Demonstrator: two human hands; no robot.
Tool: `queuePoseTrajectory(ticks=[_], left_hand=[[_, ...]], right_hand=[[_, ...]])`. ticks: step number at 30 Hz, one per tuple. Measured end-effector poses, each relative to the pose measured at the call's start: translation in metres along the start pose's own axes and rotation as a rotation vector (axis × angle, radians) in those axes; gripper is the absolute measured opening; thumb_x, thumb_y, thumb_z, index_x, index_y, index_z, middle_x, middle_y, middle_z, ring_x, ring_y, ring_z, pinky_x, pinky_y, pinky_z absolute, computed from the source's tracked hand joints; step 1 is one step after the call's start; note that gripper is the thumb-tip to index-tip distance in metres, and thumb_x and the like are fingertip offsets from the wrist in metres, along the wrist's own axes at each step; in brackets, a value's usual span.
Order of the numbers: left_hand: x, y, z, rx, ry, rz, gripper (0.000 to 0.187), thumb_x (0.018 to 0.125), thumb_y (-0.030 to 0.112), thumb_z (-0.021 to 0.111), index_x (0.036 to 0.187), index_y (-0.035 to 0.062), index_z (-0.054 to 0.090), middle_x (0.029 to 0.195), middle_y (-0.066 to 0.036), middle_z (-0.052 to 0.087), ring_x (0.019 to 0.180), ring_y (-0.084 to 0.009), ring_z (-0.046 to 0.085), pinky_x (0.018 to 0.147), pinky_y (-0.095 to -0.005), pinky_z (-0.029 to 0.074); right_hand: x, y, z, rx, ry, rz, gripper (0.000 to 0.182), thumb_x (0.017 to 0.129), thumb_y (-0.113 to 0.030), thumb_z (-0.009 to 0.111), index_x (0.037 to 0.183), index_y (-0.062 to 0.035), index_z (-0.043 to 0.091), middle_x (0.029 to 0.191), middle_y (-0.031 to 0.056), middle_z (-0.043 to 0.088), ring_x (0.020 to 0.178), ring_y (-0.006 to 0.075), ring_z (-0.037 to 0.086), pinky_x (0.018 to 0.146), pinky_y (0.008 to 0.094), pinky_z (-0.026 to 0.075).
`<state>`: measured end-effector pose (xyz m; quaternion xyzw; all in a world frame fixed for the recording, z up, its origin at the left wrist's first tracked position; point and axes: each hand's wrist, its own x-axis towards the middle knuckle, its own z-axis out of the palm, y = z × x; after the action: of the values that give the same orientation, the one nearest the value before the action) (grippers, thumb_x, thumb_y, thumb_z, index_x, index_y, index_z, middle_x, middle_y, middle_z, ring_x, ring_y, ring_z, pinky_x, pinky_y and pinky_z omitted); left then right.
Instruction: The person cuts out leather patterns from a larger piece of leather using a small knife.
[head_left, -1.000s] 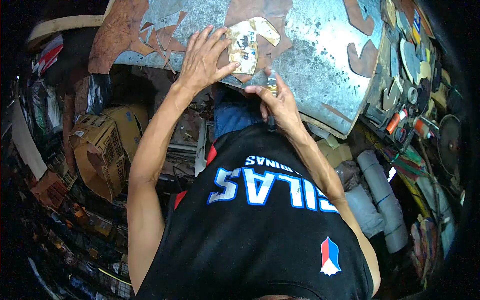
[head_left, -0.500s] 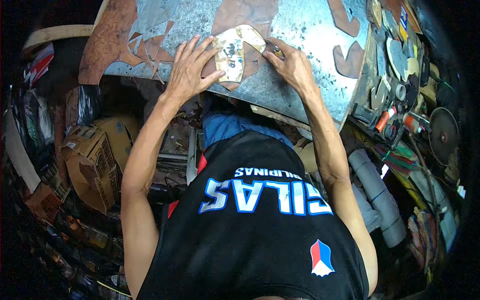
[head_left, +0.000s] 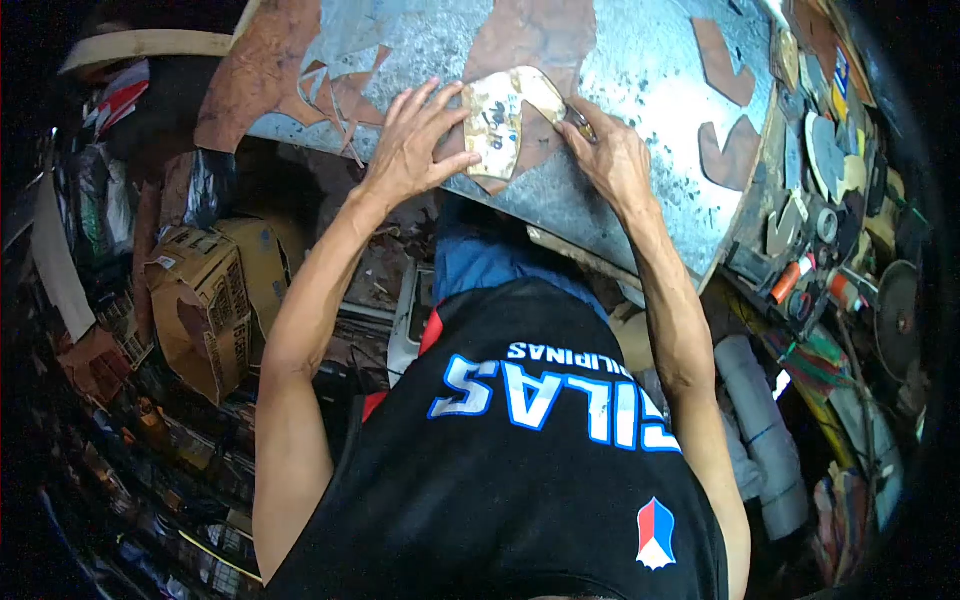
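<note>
A pale, stained template with handwriting on it lies over a piece of brown leather on the metal-topped table. My left hand rests spread out at the template's left edge, with the thumb and fingertips on it. My right hand is closed round a small knife. The knife is at the template's right tip, against the leather; most of its blade is hidden by my fingers.
Hook-shaped leather pieces lie to the right on the metal sheet. A large leather hide is at the left. Tools and an orange-labelled bottle crowd the right side. A cardboard box stands at lower left.
The view has shifted, so the whole scene sits farther right and slightly lower. Both hands keep nearly the same places on the template and leather.
</note>
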<state>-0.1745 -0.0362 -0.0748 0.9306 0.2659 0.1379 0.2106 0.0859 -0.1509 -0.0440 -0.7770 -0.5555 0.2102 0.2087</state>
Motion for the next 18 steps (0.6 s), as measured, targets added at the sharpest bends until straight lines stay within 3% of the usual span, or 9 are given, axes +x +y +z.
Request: queuePoseTrajectory(ticks=[18], left_hand=[[-0.0009, 0.0001, 0.0007, 0.006, 0.001, 0.041, 0.061, 0.079, 0.046, 0.075, 0.125, 0.008, 0.061, 0.145, -0.012, 0.047, 0.139, -0.0352, 0.035, 0.114, -0.0544, 0.023]], right_hand=[[-0.0025, 0.0026, 0.0041, -0.058, -0.008, 0.003, 0.036, 0.091, -0.034, 0.063, 0.122, -0.0159, 0.064, 0.089, 0.0171, 0.072, 0.08, 0.0344, 0.07, 0.069, 0.0449, 0.056]])
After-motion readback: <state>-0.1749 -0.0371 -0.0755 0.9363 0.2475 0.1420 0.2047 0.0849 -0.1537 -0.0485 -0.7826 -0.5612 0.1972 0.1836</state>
